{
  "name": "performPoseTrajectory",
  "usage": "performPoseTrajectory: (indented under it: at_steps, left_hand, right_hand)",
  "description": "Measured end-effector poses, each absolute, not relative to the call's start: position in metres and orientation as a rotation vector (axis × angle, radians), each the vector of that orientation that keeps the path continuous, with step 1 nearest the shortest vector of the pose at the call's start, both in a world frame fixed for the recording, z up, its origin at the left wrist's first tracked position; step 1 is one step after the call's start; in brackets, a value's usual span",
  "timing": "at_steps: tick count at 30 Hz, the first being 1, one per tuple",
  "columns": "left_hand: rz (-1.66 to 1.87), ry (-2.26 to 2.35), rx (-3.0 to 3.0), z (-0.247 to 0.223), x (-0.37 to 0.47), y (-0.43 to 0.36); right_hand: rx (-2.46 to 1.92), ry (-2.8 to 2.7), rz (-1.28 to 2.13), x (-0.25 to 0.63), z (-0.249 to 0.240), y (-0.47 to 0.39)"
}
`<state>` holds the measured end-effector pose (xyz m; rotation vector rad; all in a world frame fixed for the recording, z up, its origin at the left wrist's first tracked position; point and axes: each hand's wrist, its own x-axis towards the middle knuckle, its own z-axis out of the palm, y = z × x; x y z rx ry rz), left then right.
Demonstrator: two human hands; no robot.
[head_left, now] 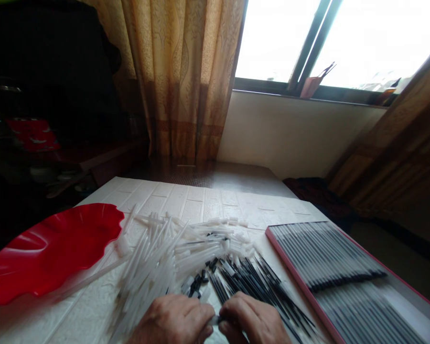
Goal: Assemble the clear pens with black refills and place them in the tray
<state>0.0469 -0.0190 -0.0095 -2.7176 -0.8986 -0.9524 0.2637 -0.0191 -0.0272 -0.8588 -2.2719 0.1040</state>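
The left hand (177, 317) and right hand (252, 317) pinch a small part (215, 320), clear and dark, perhaps a pen piece, between their fingertips at the counter's (215, 196) near edge. Translucent tubes (150, 267) lie to the left, thin black rods (254, 282) to the right.

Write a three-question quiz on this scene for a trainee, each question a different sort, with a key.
1. True or false: the red wavy-edged dish lies left of the pile of translucent tubes.
2. What does the pink-edged tray hold? A) curtains B) rows of slim sticks C) a cup
3. Which is nearer the tray, the left hand or the right hand?
Key: 1 true; 2 B; 3 the right hand.
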Motion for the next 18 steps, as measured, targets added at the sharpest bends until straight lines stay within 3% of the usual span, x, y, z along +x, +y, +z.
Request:
performPoseTrajectory:
  at_steps: [18]
  left_hand:
    - [-0.919,-0.927,-2.748,-0.016,0.044,-0.018]
  right_hand:
    - [-0.789,-2.234,0.247,0.263,-0.028,-0.016]
